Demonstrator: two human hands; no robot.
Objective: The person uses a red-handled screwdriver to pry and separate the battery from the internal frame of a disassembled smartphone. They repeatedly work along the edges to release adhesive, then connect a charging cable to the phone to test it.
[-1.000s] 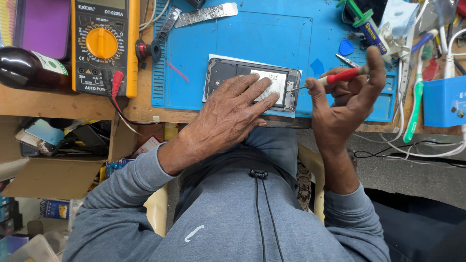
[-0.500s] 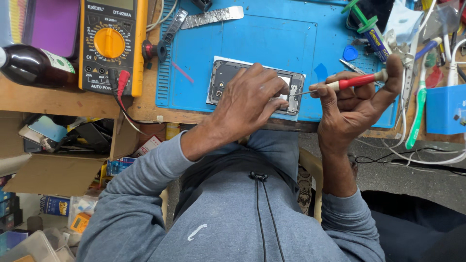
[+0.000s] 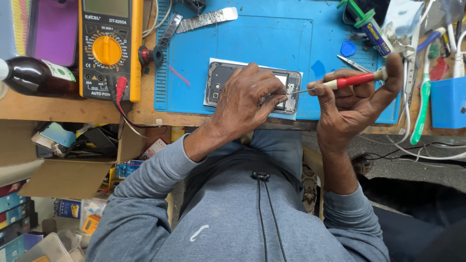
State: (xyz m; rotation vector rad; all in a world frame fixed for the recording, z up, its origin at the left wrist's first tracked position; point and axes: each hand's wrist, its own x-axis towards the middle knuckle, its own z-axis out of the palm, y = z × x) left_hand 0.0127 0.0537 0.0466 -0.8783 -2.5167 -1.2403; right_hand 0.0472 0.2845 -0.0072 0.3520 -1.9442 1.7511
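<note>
Left hand [image 3: 247, 99] pressing opened phone [image 3: 221, 82], right hand [image 3: 352, 104] gripping red screwdriver [image 3: 347, 81]

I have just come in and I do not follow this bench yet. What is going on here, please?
A person is working on an opened phone that lies on a blue mat. The left hand presses down on the phone. The right hand holds a red-handled screwdriver, with its tip at the phone's right end. A yellow multimeter and a dark bottle are on the left side of the bench.

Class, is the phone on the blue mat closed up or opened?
Opened: the phone shows bare internal parts under the left hand; the right hand holds a screwdriver.
</note>
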